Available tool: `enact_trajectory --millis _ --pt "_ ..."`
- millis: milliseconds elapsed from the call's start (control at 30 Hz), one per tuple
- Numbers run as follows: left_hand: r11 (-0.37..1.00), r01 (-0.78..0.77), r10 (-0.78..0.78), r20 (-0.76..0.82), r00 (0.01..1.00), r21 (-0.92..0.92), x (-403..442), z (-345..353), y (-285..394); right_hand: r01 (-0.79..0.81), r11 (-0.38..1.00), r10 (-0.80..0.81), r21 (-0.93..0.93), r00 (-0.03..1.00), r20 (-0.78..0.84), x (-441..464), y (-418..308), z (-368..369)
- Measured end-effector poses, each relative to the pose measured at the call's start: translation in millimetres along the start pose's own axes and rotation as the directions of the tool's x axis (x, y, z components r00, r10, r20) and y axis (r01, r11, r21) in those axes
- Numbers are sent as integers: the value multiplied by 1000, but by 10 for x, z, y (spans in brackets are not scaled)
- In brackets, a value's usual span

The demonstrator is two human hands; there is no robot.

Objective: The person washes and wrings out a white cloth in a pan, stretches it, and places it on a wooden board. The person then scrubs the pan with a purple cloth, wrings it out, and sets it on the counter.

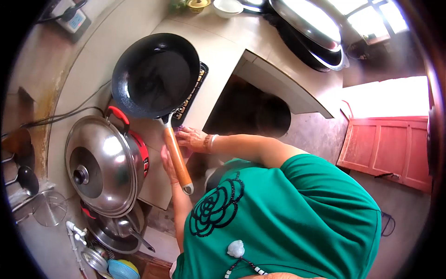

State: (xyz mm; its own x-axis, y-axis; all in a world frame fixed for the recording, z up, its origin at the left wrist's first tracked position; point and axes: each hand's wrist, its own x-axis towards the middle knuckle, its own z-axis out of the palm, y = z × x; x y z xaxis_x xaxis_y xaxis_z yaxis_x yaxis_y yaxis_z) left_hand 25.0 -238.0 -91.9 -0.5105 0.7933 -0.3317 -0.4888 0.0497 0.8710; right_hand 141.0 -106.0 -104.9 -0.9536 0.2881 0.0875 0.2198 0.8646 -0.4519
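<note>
My right hand (191,139), with a bracelet and a pale band at the wrist, is at the counter edge beside the pan handle. Its fingers are bent round a small pinkish-purple thing, mostly hidden, whose kind I cannot make out. My left hand (170,163) is just below, its fingers stretched out and partly covered by the wooden handle (177,160). Neither hand grips that handle, which belongs to a black wok (157,76). The wok rests over a black gas stove (191,98), its handle sticking out past the counter edge.
A lidded steel pot (100,165) with red handles stands left of the hands. Below it lies another pan (121,229), near blue bowls (123,269). Large pans (309,28) and a white bowl (227,8) are at the back. A dark opening (251,107) cuts into the counter.
</note>
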Motion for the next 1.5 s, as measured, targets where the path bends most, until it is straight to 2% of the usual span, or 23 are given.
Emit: enact_trajectory --millis 67,133,200,333,367,400,433,533,600,633,667,700,733,800,833,867,967,1000,1067,1200,1267,1333,1500 --pt "995 7 1 -84 996 99 -62 -424 -383 -27 1000 27 -13 1000 5 7 19 -88" --pt "988 120 -108 -131 986 93 -255 -563 -364 -6 999 8 -53 1000 24 -6 204 -140" --pt "918 37 30 -161 986 396 -387 -845 -534 58 997 -60 -52 998 -36 -64 509 -100" --pt "897 150 8 -355 935 415 -816 -653 -166 18 983 -34 -183 996 -85 -227 887 -429" --pt "893 180 -5 -390 921 413 -905 -617 -103 73 968 -85 -242 996 -40 -232 1053 -454" --pt "888 210 -18 -424 906 410 -975 -575 -57 23 971 -12 -238 999 46 -223 1112 -616" --pt "885 227 -13 -466 885 406 -1031 -520 -28 47 967 -43 -252 999 25 -235 1324 -567" --pt "933 165 23 -511 859 319 -1187 -383 29 40 973 -25 -228 997 68 -236 1846 -680" --pt "679 105 214 -333 918 726 -1304 -243 248 -51 972 71 -229 994 80 -209 2011 -965" --pt "801 231 67 -465 883 553 -1285 -96 409 18 981 -20 -191 1000 -6 -195 2086 -1154" --pt "665 282 36 -407 913 692 -1320 -63 511 -168 965 186 -203 980 69 -190 2290 -1132" --pt "504 297 5 -346 938 811 -1354 -29 612 -226 955 234 -194 972 21 -174 2436 -1198" --pt "500 313 6 -364 931 808 -1374 149 708 -285 941 285 -184 958 -26 -157 2585 -1269" --pt "833 127 143 -432 890 538 -1405 559 935 -250 961 238 -119 965 -107 -154 3104 -1109" --pt "858 106 146 -438 887 502 -1399 702 1029 -216 927 168 -307 970 -174 -177 3443 -926" --pt "857 112 141 -438 888 503 -1398 779 1078 -277 961 274 25 928 -252 -146 3547 -1032" --pt "804 288 6 -491 871 521 -1335 1158 1264 -420 907 416 31 880 -229 -66 3668 -1593" --pt "805 297 6 -506 862 515 -1272 1239 1259 -492 865 497 96 813 -304 -105 3797 -1658" --pt "383 392 169 -481 860 836 -1199 1357 1249 -557 798 601 228 722 -342 -83 3902 -1818" --pt "339 428 240 -517 822 838 -1041 1351 1227 -587 594 724 551 688 -47 72 4114 -2093" --pt "316 447 278 -532 800 837 -1043 1247 1210 -339 528 537 779 844 3 167 3943 -2426" --pt "287 444 304 -520 798 849 -1030 1154 1247 -137 315 422 939 906 -10 337 3451 -2834" --pt "194 404 307 -447 840 894 -952 928 1386 86 188 237 978 963 -130 779 2356 -3677"
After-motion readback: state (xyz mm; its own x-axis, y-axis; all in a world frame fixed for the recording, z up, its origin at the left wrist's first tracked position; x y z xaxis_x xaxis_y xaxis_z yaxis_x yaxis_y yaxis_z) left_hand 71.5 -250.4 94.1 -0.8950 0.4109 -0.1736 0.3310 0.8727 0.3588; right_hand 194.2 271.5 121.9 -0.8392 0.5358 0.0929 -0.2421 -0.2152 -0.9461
